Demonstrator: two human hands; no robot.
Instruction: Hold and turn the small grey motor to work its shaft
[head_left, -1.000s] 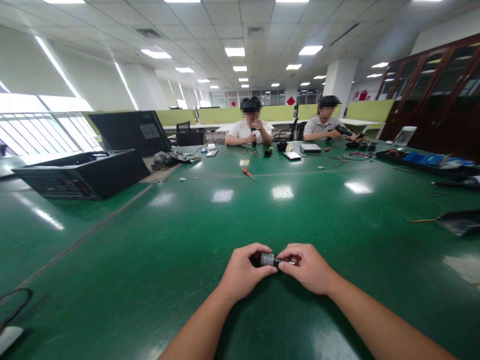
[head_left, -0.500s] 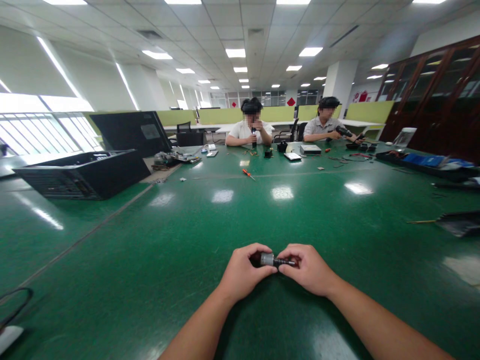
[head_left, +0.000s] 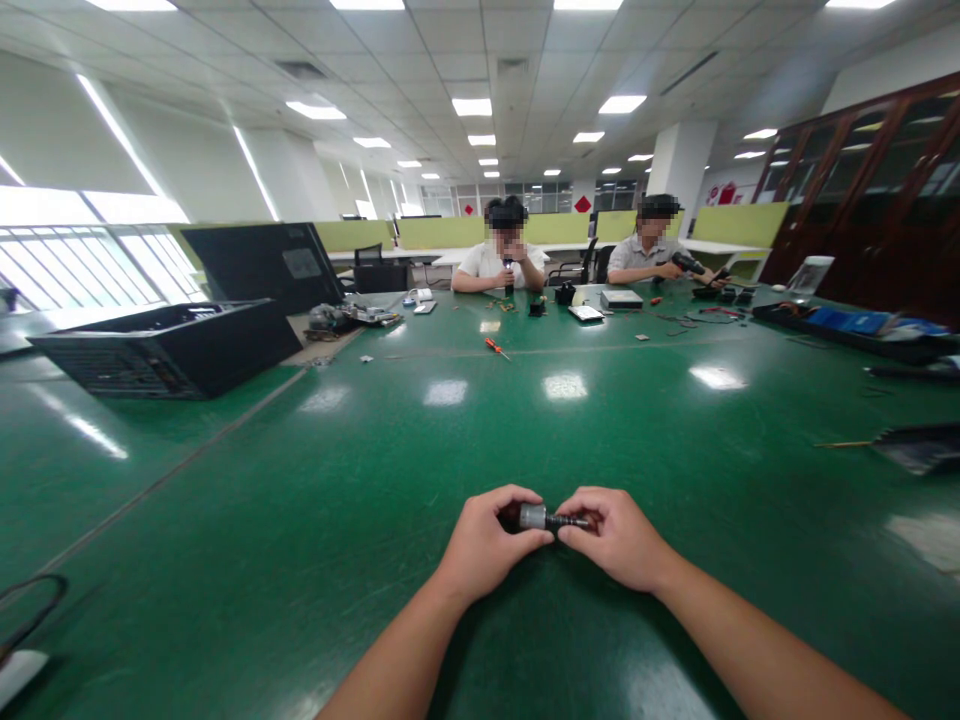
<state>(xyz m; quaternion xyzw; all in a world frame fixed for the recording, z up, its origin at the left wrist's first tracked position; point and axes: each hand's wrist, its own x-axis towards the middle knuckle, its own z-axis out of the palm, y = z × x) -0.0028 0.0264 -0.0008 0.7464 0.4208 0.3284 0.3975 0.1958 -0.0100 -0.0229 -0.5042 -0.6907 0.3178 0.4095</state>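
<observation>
Since half a second ago the hands barely shift, but the grey metal cylinder with a dark ribbed shaft (head_left: 534, 517) shows a duller tip, perhaps meaning slight turning. It sits nearer than the orange-handled screwdriver (head_left: 495, 348), between half-curled fingers: left hand (head_left: 487, 545) around its body, right hand (head_left: 619, 540) narrowly around its shaft.

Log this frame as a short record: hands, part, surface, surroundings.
left hand: left hand holds the grey end of the small cylindrical part
right hand: right hand has its fingers at the part's thin dark end
part pose: lying roughly sideways between both hands
surface: green table
ahead: orange-handled screwdriver on the table
far left: black case
across: two people, seated
unclear: what the part is
</observation>
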